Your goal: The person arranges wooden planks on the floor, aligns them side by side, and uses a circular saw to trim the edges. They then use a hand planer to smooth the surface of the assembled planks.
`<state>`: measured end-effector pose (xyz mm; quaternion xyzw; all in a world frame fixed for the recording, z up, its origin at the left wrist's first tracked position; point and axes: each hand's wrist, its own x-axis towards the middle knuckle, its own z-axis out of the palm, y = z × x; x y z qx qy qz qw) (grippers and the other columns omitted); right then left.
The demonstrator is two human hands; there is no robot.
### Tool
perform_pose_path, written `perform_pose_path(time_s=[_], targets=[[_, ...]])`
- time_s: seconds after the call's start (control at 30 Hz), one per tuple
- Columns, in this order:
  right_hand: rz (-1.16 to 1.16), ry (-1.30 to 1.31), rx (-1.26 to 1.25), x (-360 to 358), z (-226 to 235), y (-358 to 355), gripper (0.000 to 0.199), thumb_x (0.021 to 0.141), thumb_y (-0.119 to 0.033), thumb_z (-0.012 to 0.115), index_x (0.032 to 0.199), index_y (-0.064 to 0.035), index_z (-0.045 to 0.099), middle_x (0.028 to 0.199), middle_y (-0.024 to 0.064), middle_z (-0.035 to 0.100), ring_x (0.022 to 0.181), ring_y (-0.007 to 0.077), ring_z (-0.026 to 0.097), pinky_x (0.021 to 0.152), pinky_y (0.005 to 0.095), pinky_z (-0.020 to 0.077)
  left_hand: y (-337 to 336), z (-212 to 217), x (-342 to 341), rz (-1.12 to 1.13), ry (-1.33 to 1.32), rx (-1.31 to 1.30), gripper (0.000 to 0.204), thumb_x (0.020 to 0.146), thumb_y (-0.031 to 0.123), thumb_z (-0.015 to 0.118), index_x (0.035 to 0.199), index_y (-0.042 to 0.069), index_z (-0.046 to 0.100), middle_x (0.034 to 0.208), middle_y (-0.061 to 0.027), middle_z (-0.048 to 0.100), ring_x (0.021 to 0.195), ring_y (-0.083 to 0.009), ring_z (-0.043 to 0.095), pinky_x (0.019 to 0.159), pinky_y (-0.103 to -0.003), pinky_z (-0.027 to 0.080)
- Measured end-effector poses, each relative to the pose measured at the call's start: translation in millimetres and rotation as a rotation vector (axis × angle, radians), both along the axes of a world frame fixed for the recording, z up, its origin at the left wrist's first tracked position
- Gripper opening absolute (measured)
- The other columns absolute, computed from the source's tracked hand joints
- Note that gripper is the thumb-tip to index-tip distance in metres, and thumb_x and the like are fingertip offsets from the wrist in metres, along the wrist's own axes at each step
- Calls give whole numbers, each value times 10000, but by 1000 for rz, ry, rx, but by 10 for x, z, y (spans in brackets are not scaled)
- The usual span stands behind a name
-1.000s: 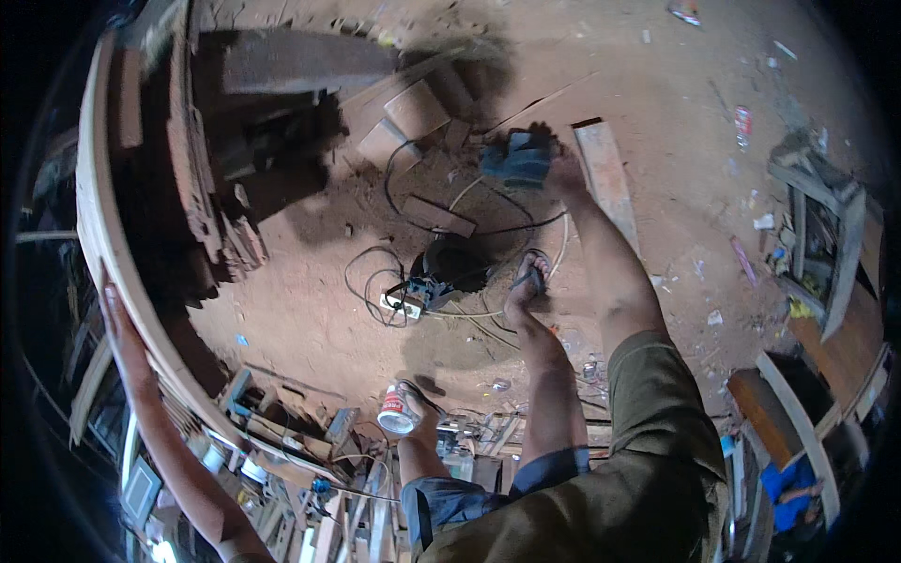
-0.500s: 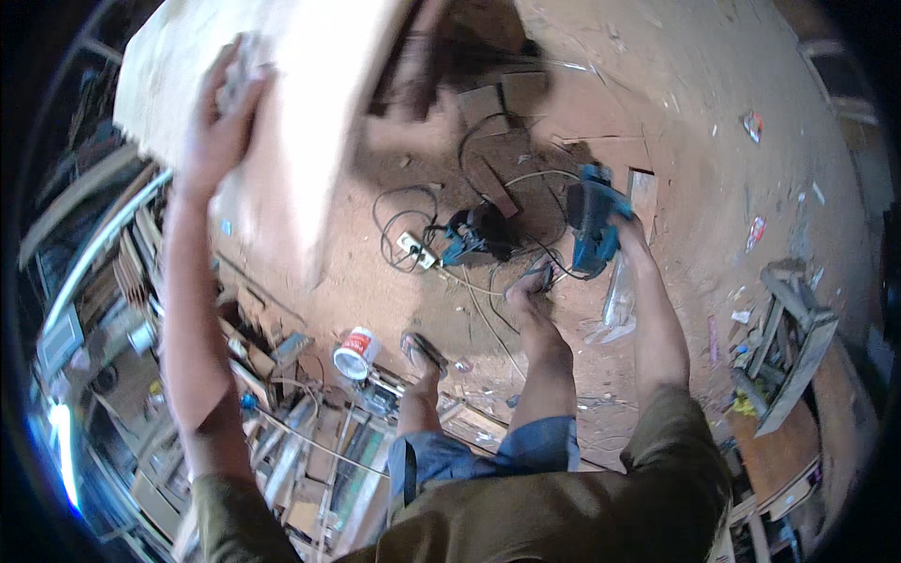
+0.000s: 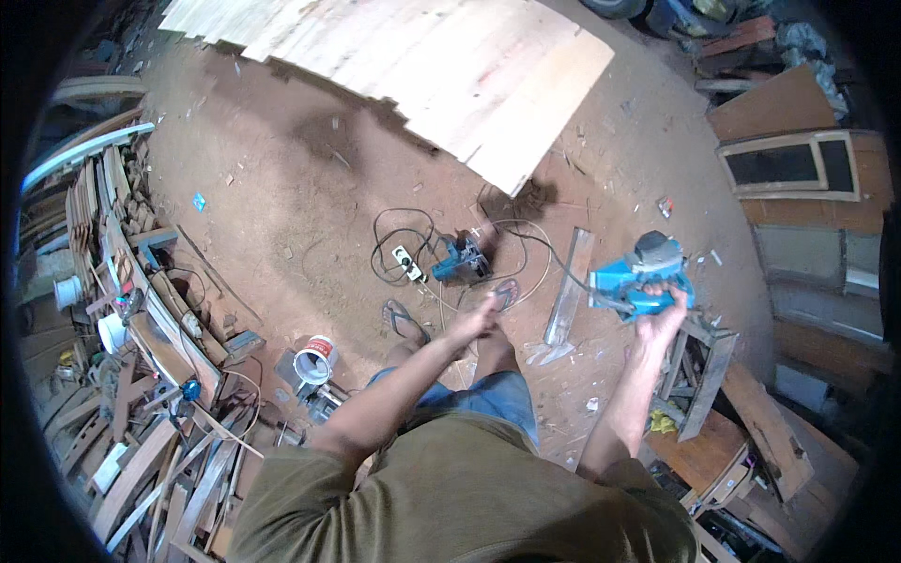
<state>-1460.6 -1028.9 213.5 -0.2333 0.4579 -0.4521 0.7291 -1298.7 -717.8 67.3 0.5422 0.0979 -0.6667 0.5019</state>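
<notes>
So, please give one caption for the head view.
Right hand holds a blue power planer; left hand hangs empty.

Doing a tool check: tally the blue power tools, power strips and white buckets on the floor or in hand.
Blue power tools: 2, the planer gripped by the right hand and one on the floor beyond the empty left hand
Power strips: 1
White buckets: 1
Total: 4

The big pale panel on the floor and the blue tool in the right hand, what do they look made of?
Panel: looks like unfinished wood, with pale matte boards and visible seams. Blue tool: apparently a glossy moulded plastic housing with a dark knob; any metal parts are not visible. The right hand grips it.
</notes>
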Motion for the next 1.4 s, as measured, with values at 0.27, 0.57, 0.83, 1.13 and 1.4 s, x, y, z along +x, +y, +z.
perform_pose_path(time_s=[0.27,0.57,0.83,1.13,1.4], targets=[[215,69,-248,443,2000,1691,328,850,-88,520,1175,-50,541,797,30,485,586,127,430,539,285,396,-979,543,606,789,782,-398,846,937,637,536,1370,-63,342,1222,-243,546,953,-325,630,837,-472,550],[414,296,-663,844,2990,2644,523,838,-117,585,1315,56,457,679,45,449,445,123,443,410,266,399,1082,307,3292,1244,420,-296,341,1078,390,391,868,129,455,650,30,475,472,-75,383,422,-223,377],[838,562,-888,1973,3037,2791,367,858,-180,680,1108,76,602,662,40,567,477,115,523,445,268,423,1959,2264,4223,1084,-95,-745,308,1079,254,398,810,123,472,551,75,346,423,-65,300,379,-231,249],[1097,513,-715,3654,2045,2653,261,866,-185,699,997,32,637,675,27,588,477,108,533,410,277,425,2729,2045,4181,1022,-359,-559,306,1043,381,487,815,179,454,574,59,378,482,-88,377,457,-262,331],[1085,456,-621,5727,833,2076,334,862,-239,735,1024,37,636,679,31,599,472,116,539,397,279,427,2959,534,4367,800,-452,69,303,1037,383,528,1028,100,635,842,-3,630,668,-125,575,610,-306,498]])
